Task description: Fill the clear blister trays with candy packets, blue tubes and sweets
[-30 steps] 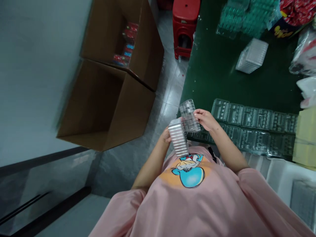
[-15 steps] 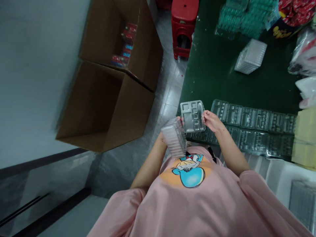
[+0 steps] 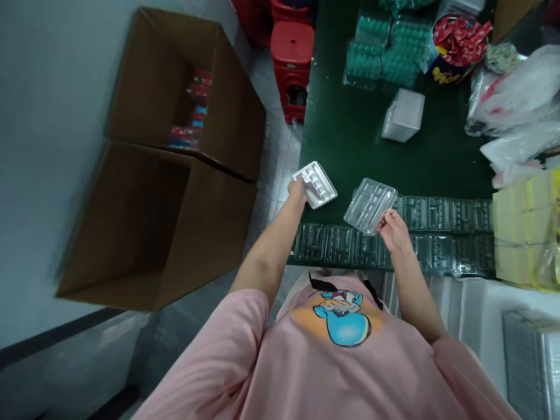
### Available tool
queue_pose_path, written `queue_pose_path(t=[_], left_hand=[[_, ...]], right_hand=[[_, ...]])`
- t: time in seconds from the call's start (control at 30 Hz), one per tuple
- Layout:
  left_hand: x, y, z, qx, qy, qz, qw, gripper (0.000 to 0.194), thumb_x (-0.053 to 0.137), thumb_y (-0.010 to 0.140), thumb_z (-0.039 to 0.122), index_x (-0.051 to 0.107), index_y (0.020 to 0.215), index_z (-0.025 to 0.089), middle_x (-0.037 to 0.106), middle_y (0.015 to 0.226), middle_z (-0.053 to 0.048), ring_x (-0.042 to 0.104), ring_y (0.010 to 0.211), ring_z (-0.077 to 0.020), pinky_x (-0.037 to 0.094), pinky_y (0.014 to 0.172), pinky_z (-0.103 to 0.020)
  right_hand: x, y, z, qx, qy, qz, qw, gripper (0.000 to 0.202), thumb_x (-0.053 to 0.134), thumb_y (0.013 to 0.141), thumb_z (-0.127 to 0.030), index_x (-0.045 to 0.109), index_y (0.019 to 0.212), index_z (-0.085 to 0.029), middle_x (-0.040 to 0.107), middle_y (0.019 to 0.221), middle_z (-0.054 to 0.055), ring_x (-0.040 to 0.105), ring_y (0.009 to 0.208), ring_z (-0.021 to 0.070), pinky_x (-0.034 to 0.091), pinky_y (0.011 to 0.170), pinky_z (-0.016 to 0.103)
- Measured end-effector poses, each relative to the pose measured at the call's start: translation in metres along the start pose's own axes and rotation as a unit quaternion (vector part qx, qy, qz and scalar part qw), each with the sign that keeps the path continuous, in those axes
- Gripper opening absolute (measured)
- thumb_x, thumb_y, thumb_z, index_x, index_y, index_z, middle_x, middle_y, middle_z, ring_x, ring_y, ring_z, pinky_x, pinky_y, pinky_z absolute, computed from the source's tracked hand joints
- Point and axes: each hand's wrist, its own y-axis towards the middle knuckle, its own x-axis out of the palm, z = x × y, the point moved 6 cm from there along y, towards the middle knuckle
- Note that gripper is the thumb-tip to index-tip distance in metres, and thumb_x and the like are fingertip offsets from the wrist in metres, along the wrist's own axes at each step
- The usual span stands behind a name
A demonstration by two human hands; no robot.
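Observation:
My left hand (image 3: 297, 189) grips the edge of a stack of clear plastic trays (image 3: 318, 185) over the left edge of the green table (image 3: 341, 137). To the right, my right hand (image 3: 394, 228) pinches the lower right corner of a single clear tray (image 3: 371, 205), tilted over the table. Beneath and beside it, two rows of clear trays (image 3: 339, 244) lie along the near edge of the table. The far row is partly covered by the held tray.
Another tray stack (image 3: 403, 115) stands farther back, near green trays (image 3: 400, 52) and a tub of red wrappers (image 3: 461, 44). Yellow bundles (image 3: 520, 227) lie at right. Two cardboard boxes (image 3: 205, 227) and a red stool (image 3: 292, 44) are left of the table.
My hands have moved apart. The stack in my left hand has turned and gone forward over the table edge; the single tray has moved right with my right hand. The view has shifted.

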Motion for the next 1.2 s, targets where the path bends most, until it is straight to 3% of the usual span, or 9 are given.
queue_pose_path(t=[0.1, 0.17, 0.27, 0.37, 0.4, 0.5, 0.63, 0.83, 1.2], left_hand=[[0.029, 0.002, 0.008, 0.043, 0.031, 0.0, 0.999, 0.02, 0.054, 0.092, 0.018, 0.057, 0.107, 0.006, 0.066, 0.108, -0.01, 0.055, 0.112, -0.0142, 0.038, 0.097, -0.025], [0.05, -0.015, 0.011, 0.091, 0.081, -0.084, 0.989, 0.032, 0.05, 0.094, 0.023, 0.054, 0.118, 0.002, 0.057, 0.13, -0.014, 0.046, 0.127, -0.0166, 0.034, 0.103, -0.026], [0.063, -0.072, -0.005, 0.146, 0.196, -0.228, 0.943, 0.052, 0.061, 0.088, 0.033, 0.048, 0.134, 0.013, 0.039, 0.151, -0.012, 0.034, 0.139, -0.0222, 0.029, 0.111, -0.032], [0.054, -0.139, -0.048, 0.103, 0.307, -0.35, 0.879, 0.081, 0.076, 0.073, 0.043, 0.041, 0.144, 0.03, 0.026, 0.159, -0.006, 0.029, 0.143, -0.0306, 0.027, 0.115, -0.044], [0.048, -0.156, -0.06, 0.089, 0.328, -0.367, 0.866, 0.085, 0.076, 0.071, 0.046, 0.037, 0.146, 0.033, 0.023, 0.16, -0.005, 0.028, 0.143, -0.032, 0.026, 0.115, -0.046], [0.03, -0.18, -0.08, 0.084, 0.341, -0.348, 0.869, 0.085, 0.072, 0.074, 0.05, 0.034, 0.148, 0.035, 0.024, 0.16, -0.003, 0.027, 0.144, -0.0309, 0.025, 0.116, -0.046], [0.022, -0.181, -0.087, 0.068, 0.301, -0.324, 0.894, 0.078, 0.067, 0.078, 0.051, 0.037, 0.148, 0.03, 0.037, 0.154, -0.005, 0.036, 0.14, -0.0288, 0.029, 0.115, -0.043], [0.019, -0.185, -0.091, 0.062, 0.288, -0.309, 0.905, 0.07, 0.062, 0.082, 0.051, 0.043, 0.145, 0.027, 0.057, 0.138, -0.007, 0.046, 0.133, -0.0265, 0.031, 0.112, -0.042], [0.014, -0.193, -0.092, 0.04, 0.237, -0.264, 0.934, 0.062, 0.068, 0.077, 0.052, 0.058, 0.132, 0.025, 0.066, 0.123, -0.006, 0.057, 0.118, -0.0241, 0.041, 0.103, -0.037]], right_hand=[[0.0, -0.006, 0.002, 0.001, -0.025, 0.01, 1.0, 0.035, 0.078, 0.067, -0.044, 0.052, 0.076, -0.023, 0.051, 0.068, -0.005, 0.047, 0.06, 0.0091, 0.044, 0.061, 0.023], [0.002, -0.006, 0.001, -0.012, -0.059, 0.024, 0.998, 0.034, 0.077, 0.066, -0.045, 0.055, 0.078, -0.022, 0.054, 0.069, -0.004, 0.049, 0.062, 0.0098, 0.045, 0.064, 0.025], [0.012, -0.006, -0.003, -0.033, -0.126, 0.026, 0.991, 0.03, 0.074, 0.068, -0.045, 0.061, 0.082, -0.021, 0.061, 0.072, -0.002, 0.055, 0.066, 0.0118, 0.047, 0.07, 0.028], [0.03, -0.006, -0.004, -0.033, -0.165, -0.023, 0.985, 0.027, 0.072, 0.07, -0.043, 0.066, 0.083, -0.02, 0.065, 0.072, -0.001, 0.059, 0.068, 0.0134, 0.048, 0.07, 0.028], [0.035, -0.007, -0.003, -0.027, -0.171, -0.043, 0.984, 0.026, 0.071, 0.071, -0.043, 0.067, 0.083, -0.02, 0.066, 0.072, -0.001, 0.06, 0.068, 0.0137, 0.048, 0.07, 0.028], [0.046, -0.009, 0.005, -0.001, -0.187, -0.087, 0.979, 0.023, 0.068, 0.073, -0.04, 0.069, 0.084, -0.02, 0.068, 0.072, -0.001, 0.062, 0.069, 0.0142, 0.048, 0.066, 0.026], [0.049, -0.009, 0.017, 0.029, -0.207, -0.108, 0.972, 0.019, 0.065, 0.073, -0.034, 0.07, 0.084, -0.019, 0.069, 0.071, -0.001, 0.062, 0.067, 0.0138, 0.045, 0.062, 0.024], [0.048, -0.008, 0.029, 0.055, -0.171, -0.09, 0.98, 0.018, 0.066, 0.066, -0.029, 0.069, 0.08, -0.018, 0.068, 0.069, -0.001, 0.063, 0.067, 0.0132, 0.049, 0.068, 0.026], [0.043, -0.016, 0.031, 0.06, -0.115, -0.059, 0.99, 0.017, 0.071, 0.062, -0.03, 0.066, 0.073, -0.018, 0.064, 0.063, -0.002, 0.058, 0.06, 0.0104, 0.048, 0.064, 0.025]])
